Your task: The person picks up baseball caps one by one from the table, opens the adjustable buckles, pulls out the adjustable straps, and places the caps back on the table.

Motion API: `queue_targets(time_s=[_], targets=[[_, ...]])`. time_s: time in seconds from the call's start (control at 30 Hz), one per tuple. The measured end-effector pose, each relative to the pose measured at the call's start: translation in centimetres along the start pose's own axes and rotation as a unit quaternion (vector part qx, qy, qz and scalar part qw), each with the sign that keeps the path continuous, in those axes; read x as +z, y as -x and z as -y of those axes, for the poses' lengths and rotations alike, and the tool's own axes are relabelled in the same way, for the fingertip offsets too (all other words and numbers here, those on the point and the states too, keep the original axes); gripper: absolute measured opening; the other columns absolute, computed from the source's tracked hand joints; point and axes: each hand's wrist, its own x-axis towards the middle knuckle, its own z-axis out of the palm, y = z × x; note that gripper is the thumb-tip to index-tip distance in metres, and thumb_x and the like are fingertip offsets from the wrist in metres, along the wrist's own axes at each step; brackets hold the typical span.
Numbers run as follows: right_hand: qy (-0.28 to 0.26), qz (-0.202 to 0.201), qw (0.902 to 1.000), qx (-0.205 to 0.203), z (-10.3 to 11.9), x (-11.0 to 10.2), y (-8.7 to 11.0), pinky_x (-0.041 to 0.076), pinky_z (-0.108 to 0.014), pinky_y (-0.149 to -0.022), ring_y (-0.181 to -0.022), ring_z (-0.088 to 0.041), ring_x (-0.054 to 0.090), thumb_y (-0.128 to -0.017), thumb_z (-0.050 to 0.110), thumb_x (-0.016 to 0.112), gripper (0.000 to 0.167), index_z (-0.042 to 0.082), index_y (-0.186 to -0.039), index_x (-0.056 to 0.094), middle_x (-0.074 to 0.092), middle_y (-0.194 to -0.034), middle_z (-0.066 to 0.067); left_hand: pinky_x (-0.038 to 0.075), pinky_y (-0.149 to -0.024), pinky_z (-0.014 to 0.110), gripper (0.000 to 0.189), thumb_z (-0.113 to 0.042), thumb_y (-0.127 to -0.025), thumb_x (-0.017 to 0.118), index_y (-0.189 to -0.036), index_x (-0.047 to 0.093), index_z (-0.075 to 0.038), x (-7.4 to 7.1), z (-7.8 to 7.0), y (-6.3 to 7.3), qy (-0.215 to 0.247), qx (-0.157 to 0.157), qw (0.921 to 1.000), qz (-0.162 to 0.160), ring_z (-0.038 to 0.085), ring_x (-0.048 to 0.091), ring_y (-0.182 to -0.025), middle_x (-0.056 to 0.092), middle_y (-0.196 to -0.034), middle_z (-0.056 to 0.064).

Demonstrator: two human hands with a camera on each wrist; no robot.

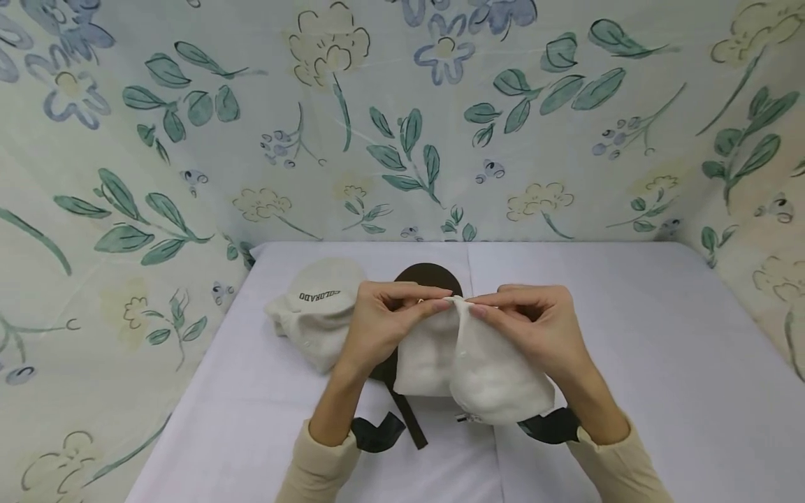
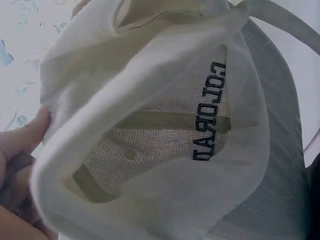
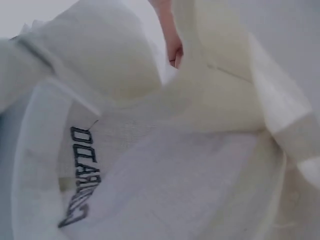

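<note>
Both hands hold up a white cap, with its crown hanging below the fingertips. My left hand pinches the top edge between thumb and index finger. Close beside it, my right hand pinches the same edge. In the left wrist view the inside of the held cap faces the camera, with dark COLORADO lettering showing in reverse. The right wrist view shows the cap's inside and the same lettering. A second white cap marked COLORADO lies at the left, partly behind my left hand.
A dark brown cap lies behind the held cap, mostly hidden; a dark strap extends toward me. A white cloth covers the table. Floral fabric hangs behind and at both sides.
</note>
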Motion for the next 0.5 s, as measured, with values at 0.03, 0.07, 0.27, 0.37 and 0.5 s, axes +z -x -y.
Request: queue_targets(time_s=[0.03,0.07,0.27,0.37,0.5], targets=[[0.003,-0.009,1.0,-0.002,0.0,0.0,0.1,0.02,-0.032,-0.042,-0.052,-0.016,0.024,-0.084,-0.012,0.078,0.011,-0.006,-0.093,0.081,0.041,-0.057,0.006,0.03,-0.054,0.021,0.014,0.003,-0.085,0.081,-0.098,0.08,0.007,0.1,0.1,0.0,0.002,-0.002,1.0,-0.004,0.009,0.034,-0.059,0.066,-0.07,0.01],[0.007,-0.017,0.9998,-0.006,0.0,-0.1,0.2,0.02,-0.032,-0.042,-0.052,-0.016,0.024,-0.084,-0.012,0.078,0.011,-0.006,-0.093,0.081,0.041,-0.057,0.006,0.03,-0.053,0.02,0.014,0.003,-0.085,0.081,-0.099,0.08,0.007,0.2,0.1,0.0,0.003,-0.001,1.0,-0.007,0.009,0.034,-0.059,0.066,-0.067,0.012],[0.005,-0.042,0.9978,-0.051,-0.3,-0.7,0.4,0.02,-0.029,-0.042,-0.052,-0.011,0.027,-0.082,-0.016,0.077,0.013,-0.007,-0.092,0.08,0.041,-0.057,0.005,0.03,-0.053,0.02,0.014,0.003,-0.085,0.081,-0.098,0.08,0.007,1.1,0.6,-0.2,-0.001,0.027,0.9993,-0.024,0.01,0.039,-0.059,0.068,-0.069,0.022],[-0.005,-0.047,0.9963,-0.072,-0.6,-1.1,0.5,0.02,-0.028,-0.041,-0.052,-0.01,0.028,-0.082,-0.019,0.075,0.015,-0.01,-0.093,0.079,0.041,-0.057,0.003,0.032,-0.055,0.02,0.012,0.003,-0.086,0.08,-0.098,0.081,0.006,1.6,0.9,-0.5,-0.01,0.038,0.9989,-0.027,0.01,0.042,-0.06,0.071,-0.074,0.021],[-0.011,-0.057,0.9953,-0.077,-1.0,-1.8,0.6,0.02,-0.028,-0.041,-0.051,-0.01,0.028,-0.081,-0.021,0.074,0.016,-0.012,-0.094,0.078,0.041,-0.057,0.003,0.034,-0.057,0.019,0.012,0.003,-0.086,0.08,-0.098,0.081,0.006,2.2,1.2,-1.0,-0.006,0.041,0.999,-0.017,0.01,0.044,-0.062,0.069,-0.072,0.02]])
